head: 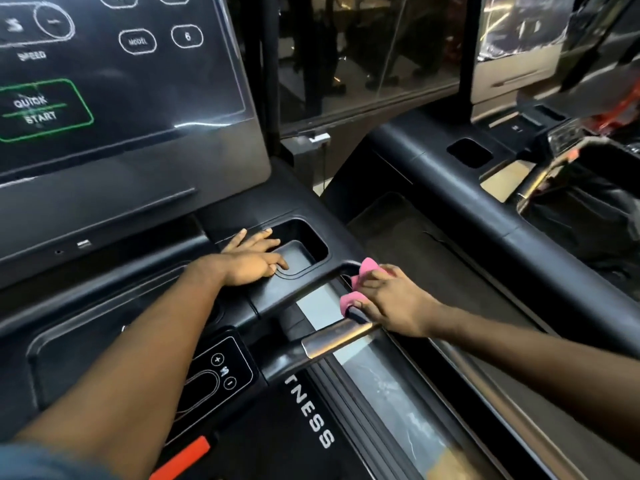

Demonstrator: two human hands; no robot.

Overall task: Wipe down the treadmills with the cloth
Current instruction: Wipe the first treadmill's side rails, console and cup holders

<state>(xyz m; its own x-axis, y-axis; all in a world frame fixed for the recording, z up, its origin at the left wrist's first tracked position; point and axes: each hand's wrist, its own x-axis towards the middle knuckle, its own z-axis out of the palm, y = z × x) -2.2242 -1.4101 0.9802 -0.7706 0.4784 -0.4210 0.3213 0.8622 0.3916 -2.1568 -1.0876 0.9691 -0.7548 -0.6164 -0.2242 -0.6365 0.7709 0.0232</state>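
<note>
I stand at a black treadmill whose console screen fills the upper left. My right hand holds a pink cloth wrapped over the right handlebar, where black grip meets a shiny metal sensor plate. The cloth pokes out above and to the left of my fingers. My left hand rests flat with straight fingers on the console tray, beside the recessed cup holder.
A small speed keypad and a red safety key sit below my left forearm. The belt deck with white lettering runs lower centre. A second treadmill stands to the right, past a floor gap.
</note>
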